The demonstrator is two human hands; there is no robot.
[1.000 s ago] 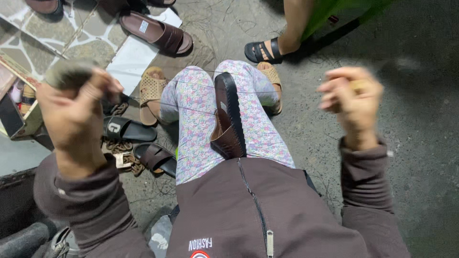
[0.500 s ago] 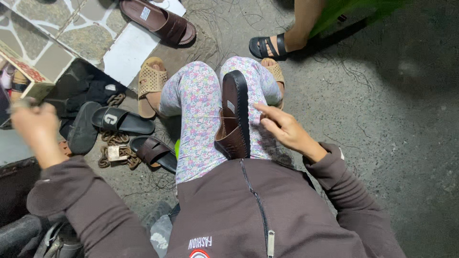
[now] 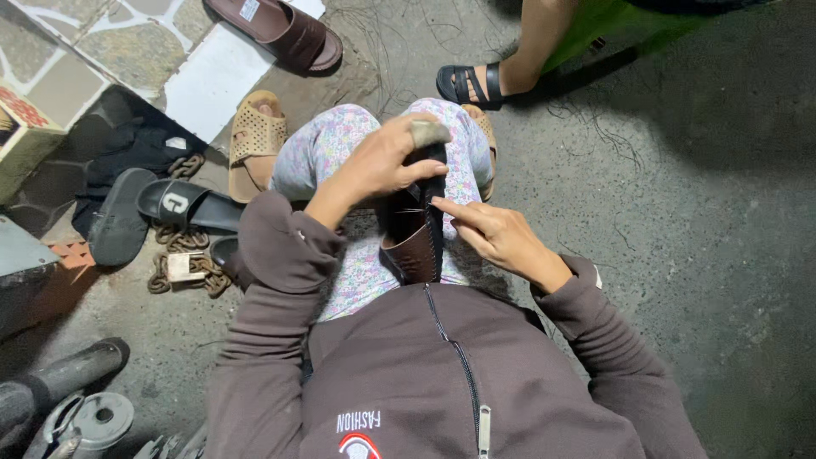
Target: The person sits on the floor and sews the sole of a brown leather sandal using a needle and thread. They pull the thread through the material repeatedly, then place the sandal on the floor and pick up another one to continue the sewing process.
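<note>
Far left: a black slide sandal (image 3: 183, 204) lies flat on the ground beside a dark upturned sole (image 3: 119, 223); a rusty chain with a padlock (image 3: 183, 265) is heaped just below them; a tan perforated sandal (image 3: 255, 140) sits on the person's foot near the knee

Top: a brown slide sandal (image 3: 285, 32) rests on the pale tile, well apart from the work; another person's foot in a black strappy sandal (image 3: 472, 83) stands just beyond the knees

Centre: the brown leather sandal (image 3: 414, 234) is stood on edge, wedged between the floral-trousered knees (image 3: 331, 153), likely so that its side seam faces up and stays steady

Left hand (image 3: 378, 161): reaches across from the left; fingers curled shut over the sandal's far end, pressing it down, a pale lump pinched at the fingertips, what it is I cannot tell

Right hand (image 3: 497, 234): loosely half-closed; forefinger and thumb pinched together at the sandal's stitched edge, seemingly on a fine thread or needle too thin to make out
</note>
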